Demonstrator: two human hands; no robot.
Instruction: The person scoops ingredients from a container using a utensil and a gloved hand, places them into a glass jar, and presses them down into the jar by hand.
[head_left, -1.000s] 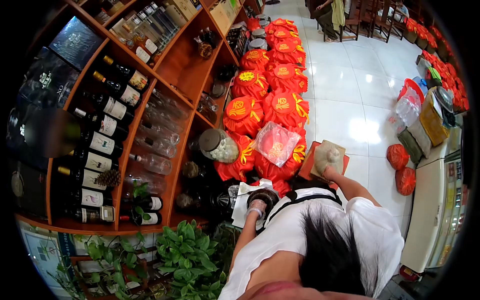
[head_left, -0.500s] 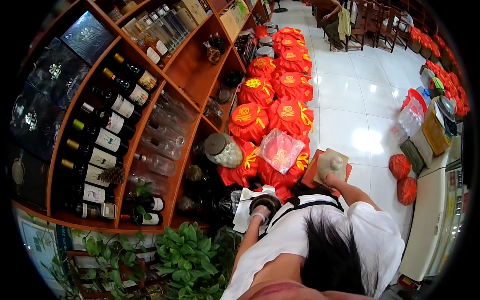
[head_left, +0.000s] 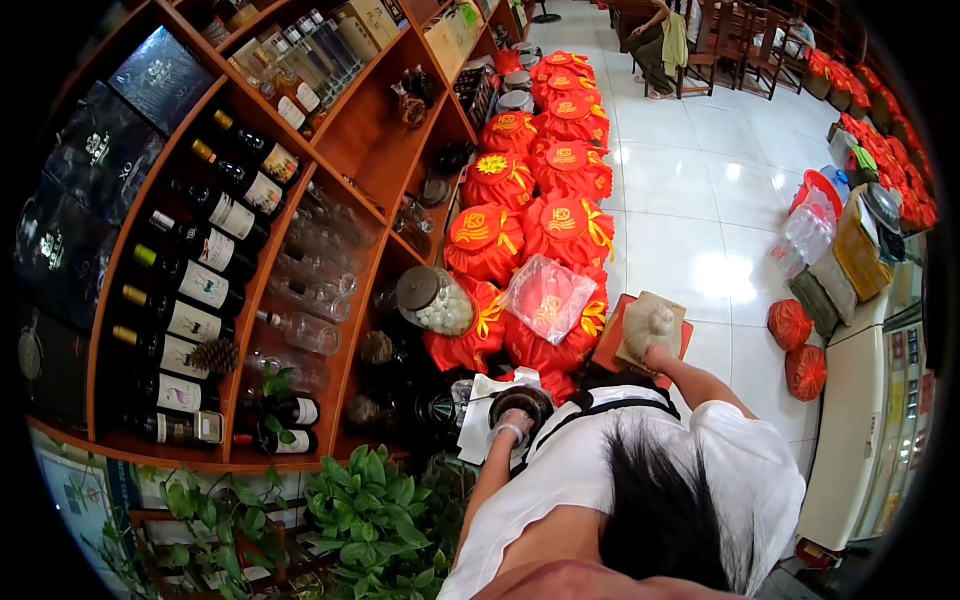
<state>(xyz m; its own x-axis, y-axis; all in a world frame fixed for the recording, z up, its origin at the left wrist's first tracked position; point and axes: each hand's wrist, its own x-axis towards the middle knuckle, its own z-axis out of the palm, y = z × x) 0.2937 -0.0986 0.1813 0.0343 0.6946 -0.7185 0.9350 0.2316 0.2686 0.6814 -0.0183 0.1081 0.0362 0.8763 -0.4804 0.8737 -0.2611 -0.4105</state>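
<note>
My left hand (head_left: pixel 514 424), with something clear around the wrist, reaches into the mouth of a dark round jar (head_left: pixel 535 402); its fingers are hidden. White paper (head_left: pixel 478 418) lies beside the jar. My right hand (head_left: pixel 660 358) is at the near edge of a pale cloth bundle (head_left: pixel 650 322), which rests on a tan and red square stack (head_left: pixel 612 345). The fingers of that hand are too small to make out. Just beyond, clear plastic (head_left: pixel 548 298) covers a red cloth-wrapped jar (head_left: pixel 545 345).
Wooden shelves (head_left: pixel 322 155) with bottles stand at the left, a leafy plant (head_left: pixel 368 515) below. Red-wrapped jars (head_left: pixel 570 168) line the floor ahead. Red bundles (head_left: pixel 805 372) and a white cabinet (head_left: pixel 845 425) are at the right. A seated person (head_left: pixel 655 50) is far back.
The whole view has shifted slightly back and forth with the head. My left hand stays at the dark jar and my right hand at the pale bundle.
</note>
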